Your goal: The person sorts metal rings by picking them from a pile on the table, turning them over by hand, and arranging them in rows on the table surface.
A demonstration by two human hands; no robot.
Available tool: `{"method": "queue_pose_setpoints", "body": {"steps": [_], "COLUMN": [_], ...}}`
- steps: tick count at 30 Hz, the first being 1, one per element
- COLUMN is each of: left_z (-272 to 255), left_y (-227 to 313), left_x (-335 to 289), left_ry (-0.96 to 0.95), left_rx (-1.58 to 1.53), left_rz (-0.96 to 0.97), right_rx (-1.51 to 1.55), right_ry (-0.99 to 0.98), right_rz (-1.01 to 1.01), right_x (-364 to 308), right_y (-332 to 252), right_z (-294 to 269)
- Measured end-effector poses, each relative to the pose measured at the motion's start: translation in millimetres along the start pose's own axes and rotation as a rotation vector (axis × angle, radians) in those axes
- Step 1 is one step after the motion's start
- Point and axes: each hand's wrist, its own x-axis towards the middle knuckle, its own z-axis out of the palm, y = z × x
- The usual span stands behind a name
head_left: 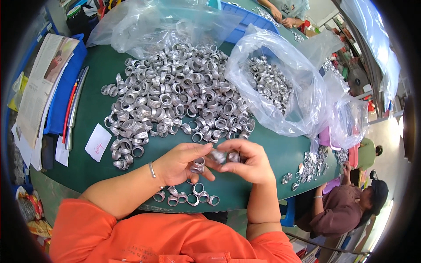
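Note:
Silver-grey metal rings lie in a big heap (175, 87) on the green table. Just in front of the heap my two hands come close together. My left hand (182, 164), with a bangle at its wrist, has its fingers curled round a metal ring (198, 165). My right hand (250, 162) pinches more rings (233, 156) between thumb and fingers; motion smears them, so I cannot tell how many. Below my hands, near the table's front edge, several loose rings (193, 199) lie in a small group.
An open clear plastic bag (302, 105) of rings stands to the right, another bag (175, 22) behind the heap. Blue bin (59, 105) with papers and a handwritten slip (98, 142) are at left. Other people sit at right and work at the far end.

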Motion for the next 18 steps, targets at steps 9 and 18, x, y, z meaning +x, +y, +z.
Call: {"method": "queue_pose_setpoints", "body": {"steps": [9,18], "left_z": [-7,-8], "left_y": [5,1], "left_x": [4,4], "left_ry": [0.221,0.170], "left_rx": [-0.165,-0.155], "left_rz": [0.115,0.122], "right_rx": [-0.864,-0.247], "right_ry": [0.280,0.338], "right_rz": [0.077,0.157], "right_x": [37,27], "right_y": [-3,9], "right_z": [10,-8]}}
